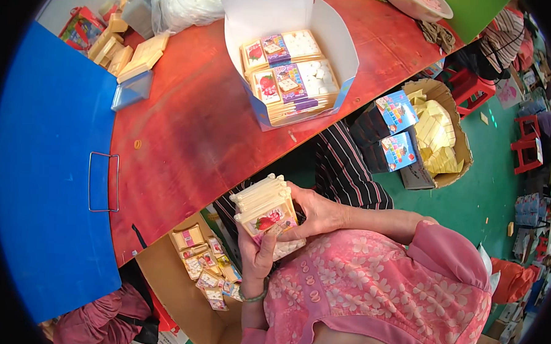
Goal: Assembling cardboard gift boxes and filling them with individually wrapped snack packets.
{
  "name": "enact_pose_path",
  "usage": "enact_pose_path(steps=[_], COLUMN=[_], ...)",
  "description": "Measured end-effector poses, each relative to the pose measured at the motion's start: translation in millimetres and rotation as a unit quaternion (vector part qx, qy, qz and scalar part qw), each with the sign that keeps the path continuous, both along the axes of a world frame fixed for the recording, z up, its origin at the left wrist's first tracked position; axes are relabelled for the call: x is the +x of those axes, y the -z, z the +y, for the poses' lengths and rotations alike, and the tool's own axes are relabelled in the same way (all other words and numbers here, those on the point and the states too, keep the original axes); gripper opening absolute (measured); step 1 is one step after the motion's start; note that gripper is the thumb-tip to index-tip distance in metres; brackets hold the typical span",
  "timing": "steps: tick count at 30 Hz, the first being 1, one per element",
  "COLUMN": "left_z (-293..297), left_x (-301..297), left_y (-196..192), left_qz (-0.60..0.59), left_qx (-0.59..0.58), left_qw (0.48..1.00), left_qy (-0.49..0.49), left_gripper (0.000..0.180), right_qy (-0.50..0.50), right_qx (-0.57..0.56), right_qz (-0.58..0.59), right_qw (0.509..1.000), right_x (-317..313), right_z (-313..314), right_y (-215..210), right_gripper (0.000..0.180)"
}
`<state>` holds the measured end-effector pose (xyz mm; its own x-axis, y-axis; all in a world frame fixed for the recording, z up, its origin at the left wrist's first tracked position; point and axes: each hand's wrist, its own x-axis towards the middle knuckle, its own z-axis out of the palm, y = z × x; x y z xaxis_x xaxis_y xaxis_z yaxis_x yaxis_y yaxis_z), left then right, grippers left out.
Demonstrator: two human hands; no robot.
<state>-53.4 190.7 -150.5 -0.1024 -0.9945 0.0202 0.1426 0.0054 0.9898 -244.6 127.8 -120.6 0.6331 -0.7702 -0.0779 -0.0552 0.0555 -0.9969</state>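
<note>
Between my two hands is a stack of flat cream-coloured packs (265,199), standing on edge above my lap. The front one has a card with a red strawberry; white contents show lower down. My left hand (256,251) is closed round the lower near side, thumb across the front. Closed at the right side of the stack is my right hand (317,211), some of its fingers hidden. Beyond, on the table, an open white display box (347,70) contains similar packs (285,80) in two rows. A cardboard box (167,262) by my left forearm has loose packs (207,264) in it.
The red table (184,143) borders a blue panel (54,162) with a wire handle. Wooden blocks (142,58) and a plastic bag (187,8) sit at the far left. A carton of yellow pieces (461,134) stands on the green floor, beside blue printed boxes (398,113).
</note>
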Motion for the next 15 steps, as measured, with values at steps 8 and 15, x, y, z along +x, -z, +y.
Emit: enact_pose_path(steps=[8,15], left_z=[-74,-189], left_x=[17,14], left_y=[-98,-132], left_qz=[0.015,-0.229], left_qx=[-0.12,-0.297], left_qw=[0.989,0.927], left_qy=[0.084,-0.001], left_gripper=[0.099,0.041], right_qy=[0.065,0.184], right_qx=[0.182,0.153], right_qz=[-0.249,-0.472], right_qw=[0.949,0.849], right_x=[-4,10], right_z=[-14,-70], right_y=[-89,-115], right_gripper=[0.079,0.05])
